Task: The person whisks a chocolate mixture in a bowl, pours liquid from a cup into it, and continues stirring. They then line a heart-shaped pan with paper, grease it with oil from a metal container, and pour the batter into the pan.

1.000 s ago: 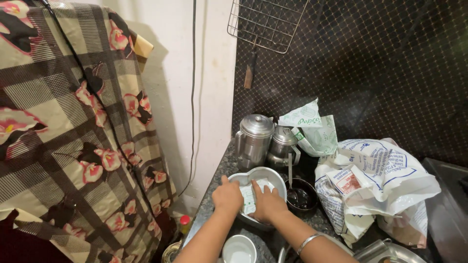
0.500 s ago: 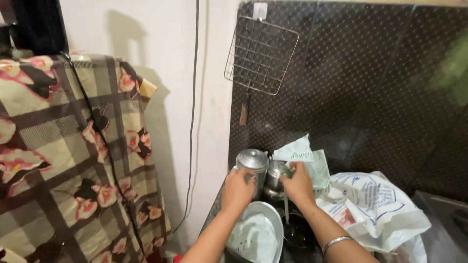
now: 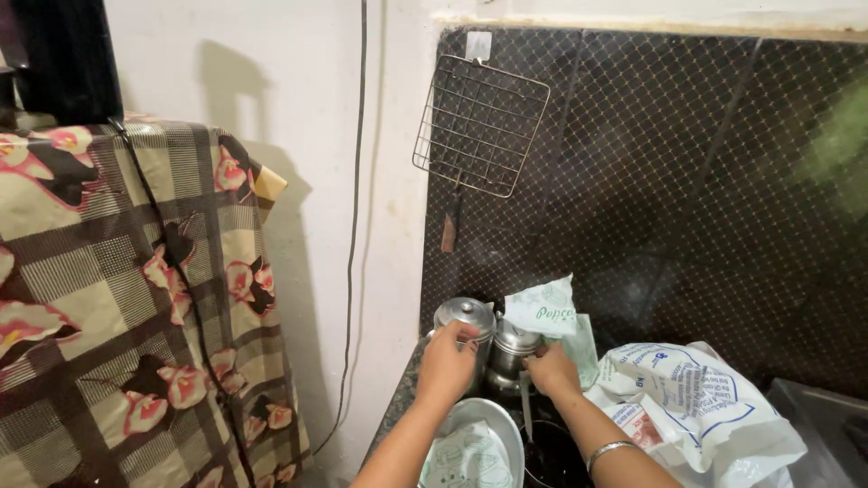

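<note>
A wire grill rack (image 3: 480,125) hangs by its handle on the dark diamond-patterned backsplash (image 3: 687,208). Left of it, 1 black cable (image 3: 354,226) runs down the white wall (image 3: 298,108). At far left, a checked floral cloth (image 3: 117,307) drapes over a tall object. At near right lie white printed plastic bags (image 3: 696,407), with a green-and-white packet (image 3: 545,309) behind them

dark counter (image 3: 398,407) (speckled) bears steel canisters (image 3: 466,321), bowl (image 3: 493,420), white bags (image 3: 696,407).
</note>
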